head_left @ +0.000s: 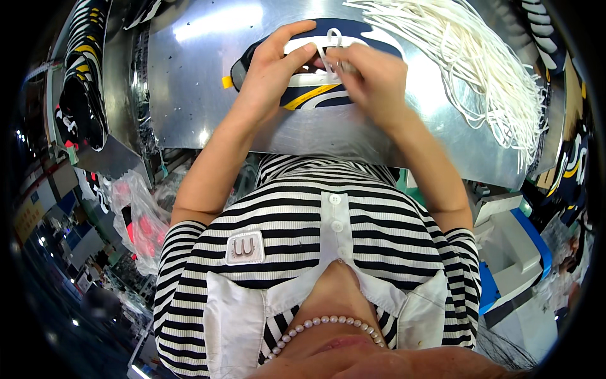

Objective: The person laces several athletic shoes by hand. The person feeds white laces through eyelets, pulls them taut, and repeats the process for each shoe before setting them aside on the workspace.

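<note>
A navy shoe upper (319, 95) with white and yellow stripes lies sideways on the metal table in front of me, its yellow tab at the left end. My left hand (268, 76) grips the upper at its left part, thumb at the opening and forefinger along the far side. A white shoelace (322, 57) runs through the opening's edge and rises in a small loop. Fingers of my right hand (375, 79) are pinched on this lace over the opening, slightly smeared by motion. The right palm and fingers hide the right part of the opening.
A thick bundle of loose white laces (486, 82) spreads over the right side of the metal table (189, 95). Stacked dark uppers (82, 76) stand at the left, with a clear plastic bag (136, 218) below. A white and blue bin (514, 252) is at the lower right.
</note>
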